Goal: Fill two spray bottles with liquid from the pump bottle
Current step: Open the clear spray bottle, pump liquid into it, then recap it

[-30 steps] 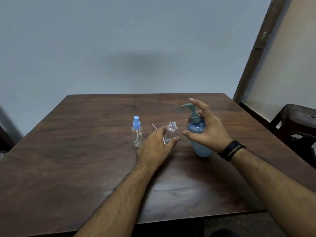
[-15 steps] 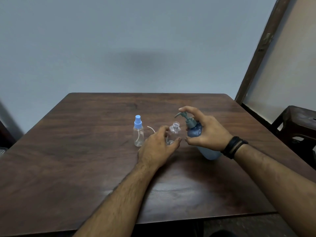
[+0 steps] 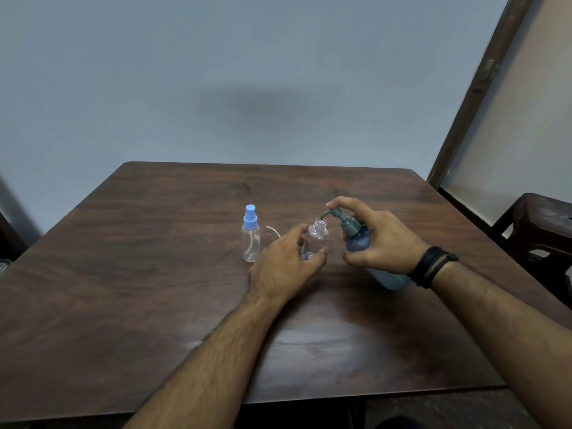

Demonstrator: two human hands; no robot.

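Blue pump bottle (image 3: 359, 243) sits right of frame center, tilted left so its spout hangs over the open clear spray bottle (image 3: 316, 239); right hand (image 3: 380, 243) wraps it, forefinger on the pump head; left hand (image 3: 288, 264) pinches the open bottle's base. Capped spray bottle (image 3: 250, 235) stands just left on the wooden table (image 3: 123, 274), a loose tube (image 3: 274, 230) beside it; no readable labels anywhere.

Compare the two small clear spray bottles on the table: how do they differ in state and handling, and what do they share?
The left spray bottle wears its blue spray cap; the right spray bottle is uncapped, its threaded neck open.
The left spray bottle stands untouched; the right spray bottle is held by the left hand.
The pump bottle's spout reaches over the right spray bottle, not the left spray bottle.
Both are small, clear and upright.
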